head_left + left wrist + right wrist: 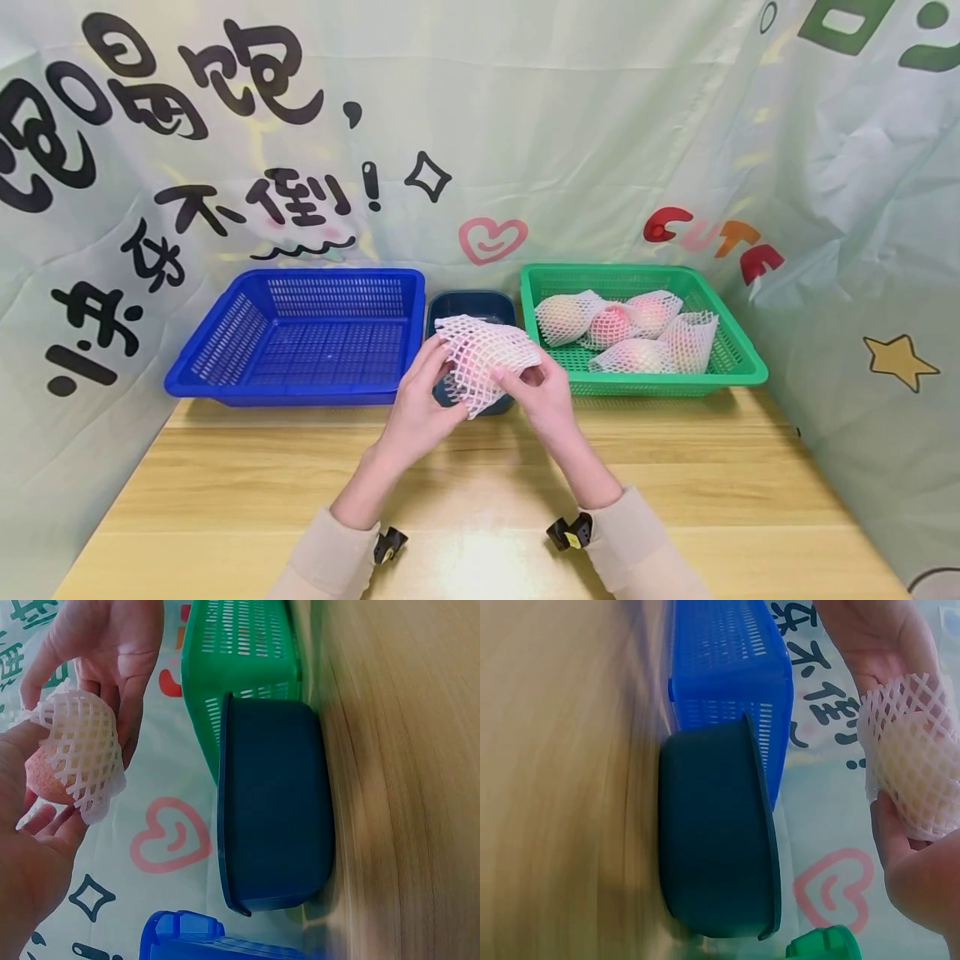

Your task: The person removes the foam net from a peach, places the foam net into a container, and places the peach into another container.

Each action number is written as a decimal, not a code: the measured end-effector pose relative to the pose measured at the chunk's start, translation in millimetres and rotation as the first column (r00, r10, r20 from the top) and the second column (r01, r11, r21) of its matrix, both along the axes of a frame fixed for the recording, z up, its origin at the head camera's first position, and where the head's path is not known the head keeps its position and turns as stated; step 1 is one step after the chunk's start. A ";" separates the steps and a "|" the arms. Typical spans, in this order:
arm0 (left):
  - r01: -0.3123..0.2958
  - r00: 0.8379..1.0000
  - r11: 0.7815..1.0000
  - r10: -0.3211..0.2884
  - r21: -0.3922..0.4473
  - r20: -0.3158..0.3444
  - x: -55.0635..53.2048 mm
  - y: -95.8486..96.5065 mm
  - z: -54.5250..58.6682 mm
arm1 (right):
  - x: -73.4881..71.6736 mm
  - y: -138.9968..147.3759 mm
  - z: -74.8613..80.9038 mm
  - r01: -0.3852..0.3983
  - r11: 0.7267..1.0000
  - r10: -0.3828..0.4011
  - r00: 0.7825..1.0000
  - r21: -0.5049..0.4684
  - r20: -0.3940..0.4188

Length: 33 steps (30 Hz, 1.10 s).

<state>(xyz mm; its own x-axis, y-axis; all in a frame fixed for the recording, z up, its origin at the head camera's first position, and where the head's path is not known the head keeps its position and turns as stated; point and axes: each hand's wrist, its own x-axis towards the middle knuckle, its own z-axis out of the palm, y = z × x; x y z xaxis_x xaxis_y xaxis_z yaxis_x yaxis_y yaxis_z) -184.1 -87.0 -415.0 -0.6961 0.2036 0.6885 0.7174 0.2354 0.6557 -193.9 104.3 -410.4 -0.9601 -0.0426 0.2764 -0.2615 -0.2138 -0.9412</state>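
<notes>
Both hands hold one peach in a white foam net (pixel 483 360) in front of the dark bin (pixel 471 304). My left hand (pixel 423 408) grips the left side of the net, fingers behind and thumb low in front. On the other side, my right hand (pixel 545 396) has its thumb across the front of the net. Pink skin of the peach (pixel 49 780) shows past the edge of the net in the left wrist view. The right wrist view shows the net (pixel 911 761) wrapped around a paler side of the fruit.
A blue basket (pixel 296 390) stands to the left with nothing visible inside. To the right, a green basket (pixel 645 383) contains several netted peaches (pixel 611 327). All the containers stand along the back of the wooden table (pixel 480 500), before a printed cloth (pixel 570 150).
</notes>
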 end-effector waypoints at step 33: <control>-0.130 0.991 0.982 0.123 -0.134 -0.054 0.2 -5.6 0.8 | -0.3 -0.8 -0.1 -0.022 0.998 0.023 1.000 0.061 -0.016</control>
